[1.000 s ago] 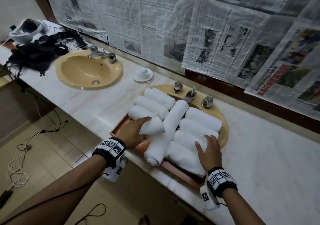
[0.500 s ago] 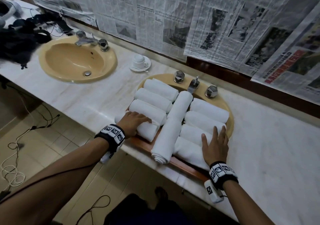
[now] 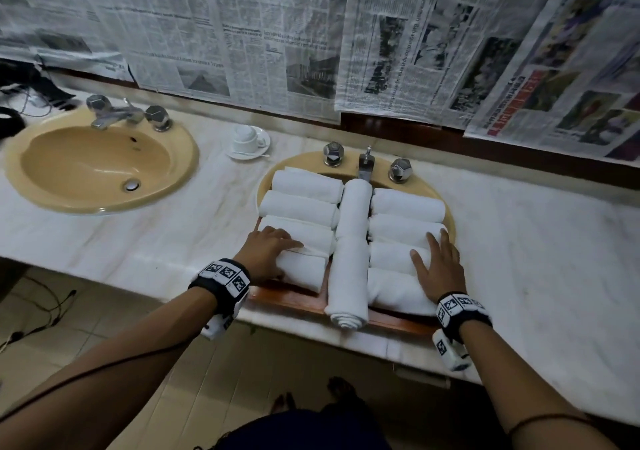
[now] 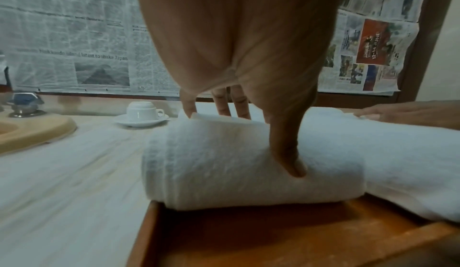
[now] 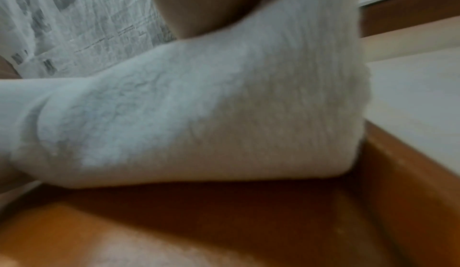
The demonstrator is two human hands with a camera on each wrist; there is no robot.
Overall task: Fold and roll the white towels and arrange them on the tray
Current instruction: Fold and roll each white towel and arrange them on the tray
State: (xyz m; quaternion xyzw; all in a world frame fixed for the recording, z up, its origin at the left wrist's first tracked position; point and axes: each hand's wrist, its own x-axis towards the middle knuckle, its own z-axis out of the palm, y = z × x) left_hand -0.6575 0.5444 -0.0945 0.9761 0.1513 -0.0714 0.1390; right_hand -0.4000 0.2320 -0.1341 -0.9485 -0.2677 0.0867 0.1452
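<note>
**Fingers Settle Last Towel Roll Into Tray**

Fingers [image 4: 242,108] of left hand [image 3: 265,252] draped over top of nearest left-column roll [image 3: 301,271], thumb pressed against its near face, cupping rather than pinching. Now seated inside the wooden tray [image 3: 291,299], snug against the roll behind it; a second ago held tilted and half-lifted across the left column, half a second ago just touching down. Right hand [image 3: 438,269] laid flat with fingers spread over the two nearest right-column rolls [image 3: 391,257], steadying them, much as in both earlier views.

Beyond the hands: four short rolls either side of one long central roll [image 3: 349,252], its near end jutting past the tray's front edge. Tray resting across the second basin [image 3: 414,181], taps just behind. Upturned cup on saucer [image 3: 247,139] nearby on the marble counter [image 3: 540,241].

Arrangement judged all but complete, with only squaring and tightening of rows seemingly left. No loose towels visible.
</note>
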